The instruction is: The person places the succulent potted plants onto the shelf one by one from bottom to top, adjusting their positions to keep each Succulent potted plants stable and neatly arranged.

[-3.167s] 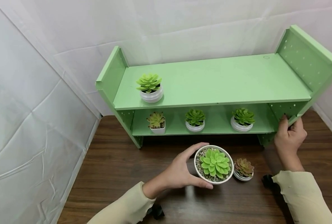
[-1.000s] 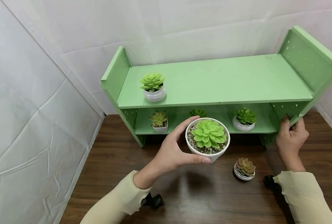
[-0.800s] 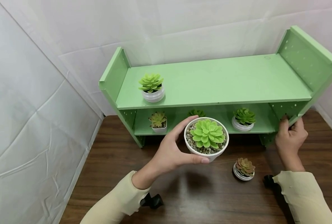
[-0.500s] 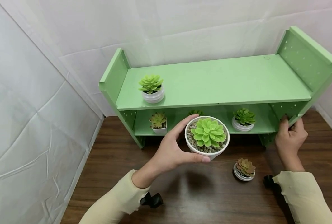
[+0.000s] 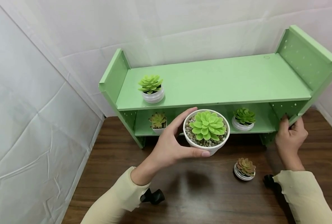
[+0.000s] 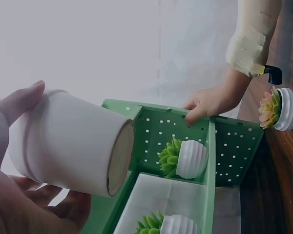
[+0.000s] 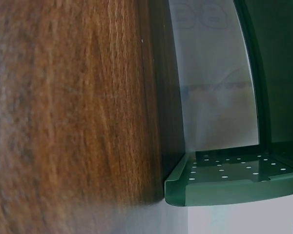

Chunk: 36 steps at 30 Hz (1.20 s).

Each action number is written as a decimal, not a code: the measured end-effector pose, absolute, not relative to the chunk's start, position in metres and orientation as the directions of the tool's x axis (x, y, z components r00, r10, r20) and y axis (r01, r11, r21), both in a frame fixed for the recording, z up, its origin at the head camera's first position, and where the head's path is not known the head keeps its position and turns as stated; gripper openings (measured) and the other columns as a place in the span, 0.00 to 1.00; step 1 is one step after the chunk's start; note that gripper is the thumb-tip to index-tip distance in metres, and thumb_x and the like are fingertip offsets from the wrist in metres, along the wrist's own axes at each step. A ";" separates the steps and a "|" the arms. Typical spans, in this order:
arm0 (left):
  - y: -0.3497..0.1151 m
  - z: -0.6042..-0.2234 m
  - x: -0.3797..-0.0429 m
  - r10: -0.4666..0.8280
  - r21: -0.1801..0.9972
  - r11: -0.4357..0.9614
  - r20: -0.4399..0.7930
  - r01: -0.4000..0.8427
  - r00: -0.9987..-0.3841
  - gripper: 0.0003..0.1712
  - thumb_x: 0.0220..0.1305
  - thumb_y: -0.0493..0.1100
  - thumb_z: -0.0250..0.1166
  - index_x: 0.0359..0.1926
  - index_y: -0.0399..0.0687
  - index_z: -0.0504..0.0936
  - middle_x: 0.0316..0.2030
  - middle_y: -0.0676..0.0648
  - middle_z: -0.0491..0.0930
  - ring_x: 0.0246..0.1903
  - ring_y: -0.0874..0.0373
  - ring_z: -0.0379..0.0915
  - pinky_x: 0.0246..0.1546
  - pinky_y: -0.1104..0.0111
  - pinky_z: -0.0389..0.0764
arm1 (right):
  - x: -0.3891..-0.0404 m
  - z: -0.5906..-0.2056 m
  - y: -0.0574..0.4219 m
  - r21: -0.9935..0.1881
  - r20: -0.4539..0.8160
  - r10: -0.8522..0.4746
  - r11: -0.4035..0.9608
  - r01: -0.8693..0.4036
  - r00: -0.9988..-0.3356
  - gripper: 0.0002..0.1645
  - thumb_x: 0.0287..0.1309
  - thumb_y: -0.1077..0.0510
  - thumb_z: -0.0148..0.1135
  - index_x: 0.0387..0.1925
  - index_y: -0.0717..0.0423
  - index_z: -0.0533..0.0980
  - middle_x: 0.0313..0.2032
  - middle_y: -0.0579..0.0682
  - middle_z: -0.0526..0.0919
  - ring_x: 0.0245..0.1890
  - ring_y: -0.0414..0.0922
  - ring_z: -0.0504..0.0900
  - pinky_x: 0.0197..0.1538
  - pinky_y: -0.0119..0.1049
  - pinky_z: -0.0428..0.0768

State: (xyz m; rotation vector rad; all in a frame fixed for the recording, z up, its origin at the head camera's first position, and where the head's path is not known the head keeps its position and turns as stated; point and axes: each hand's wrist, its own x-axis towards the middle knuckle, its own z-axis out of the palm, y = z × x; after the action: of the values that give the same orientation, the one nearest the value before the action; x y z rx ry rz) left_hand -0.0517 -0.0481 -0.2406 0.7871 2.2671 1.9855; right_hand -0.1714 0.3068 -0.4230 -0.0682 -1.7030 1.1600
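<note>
My left hand point(image 5: 168, 146) grips a white pot with a bright green succulent point(image 5: 207, 127) set in pebbles, raised over the table in front of the shelf. In the left wrist view the tapered white pot point(image 6: 71, 141) shows from its side and base. At the right, my right hand point(image 5: 290, 135) holds the edge of the green shelf's side panel point(image 5: 309, 59). The right wrist view catches the perforated panel foot point(image 7: 229, 180) and only a sliver of that hand. A small reddish succulent point(image 5: 245, 168) in a white pot stands on the table below the shelf.
A potted succulent point(image 5: 152, 88) stands on the top board's left. On the lower board are a small square-potted succulent point(image 5: 158, 121) and a round-potted one point(image 5: 244, 119); another shows partly in the left wrist view. Pale cloth walls point(image 5: 211, 28) enclose the wooden table point(image 5: 112, 161).
My left hand has lifted the succulent pot from beside the reddish plant and moved it up toward the shelf, covering the middle lower plant. The right hand keeps its hold on the panel.
</note>
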 end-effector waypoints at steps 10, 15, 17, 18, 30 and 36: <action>-0.049 -0.234 -0.053 0.358 0.926 0.043 0.335 0.374 -0.871 0.52 0.37 0.29 0.75 0.66 0.42 0.60 0.53 0.47 0.70 0.50 0.58 0.68 0.53 0.62 0.67 | -0.171 -0.424 0.306 -0.700 0.714 0.526 0.522 -0.488 -0.462 0.10 0.59 0.62 0.55 0.36 0.63 0.81 0.21 0.41 0.78 0.19 0.31 0.70 0.25 0.21 0.63; -0.051 -0.230 -0.055 0.334 0.923 0.064 0.339 0.380 -0.880 0.51 0.38 0.30 0.74 0.65 0.41 0.61 0.54 0.49 0.70 0.51 0.58 0.67 0.54 0.61 0.67 | -0.171 -0.424 0.305 -0.710 0.704 0.532 0.516 -0.479 -0.470 0.11 0.59 0.61 0.55 0.37 0.63 0.81 0.20 0.42 0.77 0.19 0.31 0.68 0.25 0.22 0.62; -0.051 -0.228 -0.056 0.324 0.924 0.060 0.340 0.378 -0.883 0.50 0.39 0.30 0.74 0.65 0.41 0.62 0.54 0.49 0.70 0.52 0.58 0.67 0.54 0.61 0.66 | -0.171 -0.423 0.305 -0.714 0.700 0.536 0.515 -0.474 -0.472 0.11 0.59 0.61 0.55 0.37 0.63 0.81 0.20 0.42 0.77 0.19 0.31 0.68 0.25 0.22 0.62; -0.051 -0.227 -0.056 0.320 0.924 0.056 0.342 0.378 -0.884 0.49 0.39 0.30 0.74 0.65 0.41 0.62 0.54 0.49 0.70 0.52 0.58 0.67 0.54 0.60 0.66 | -0.171 -0.423 0.305 -0.717 0.697 0.537 0.511 -0.474 -0.475 0.11 0.59 0.61 0.55 0.37 0.62 0.81 0.20 0.42 0.78 0.19 0.31 0.68 0.26 0.22 0.62; -0.052 -0.217 -0.058 0.295 0.932 -0.021 0.352 0.362 -0.889 0.47 0.39 0.27 0.72 0.64 0.41 0.63 0.54 0.48 0.71 0.52 0.56 0.67 0.53 0.62 0.68 | -0.169 -0.425 0.307 -0.717 0.697 0.531 0.524 -0.460 -0.482 0.11 0.59 0.61 0.54 0.38 0.60 0.81 0.20 0.41 0.78 0.18 0.30 0.69 0.25 0.21 0.63; -0.051 -0.210 -0.059 0.300 0.922 -0.056 0.382 0.383 -0.874 0.46 0.39 0.25 0.71 0.63 0.41 0.64 0.54 0.47 0.71 0.52 0.56 0.67 0.53 0.62 0.68 | -0.170 -0.424 0.306 -0.711 0.703 0.532 0.526 -0.466 -0.472 0.11 0.59 0.61 0.55 0.37 0.62 0.81 0.20 0.40 0.77 0.19 0.30 0.68 0.25 0.22 0.62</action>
State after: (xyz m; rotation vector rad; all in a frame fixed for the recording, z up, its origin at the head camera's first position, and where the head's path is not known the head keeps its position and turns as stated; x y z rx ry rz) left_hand -0.0587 -0.0514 -0.2100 0.7968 2.1985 2.1882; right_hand -0.1695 0.3058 -0.4238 -0.0564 -1.6994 1.1693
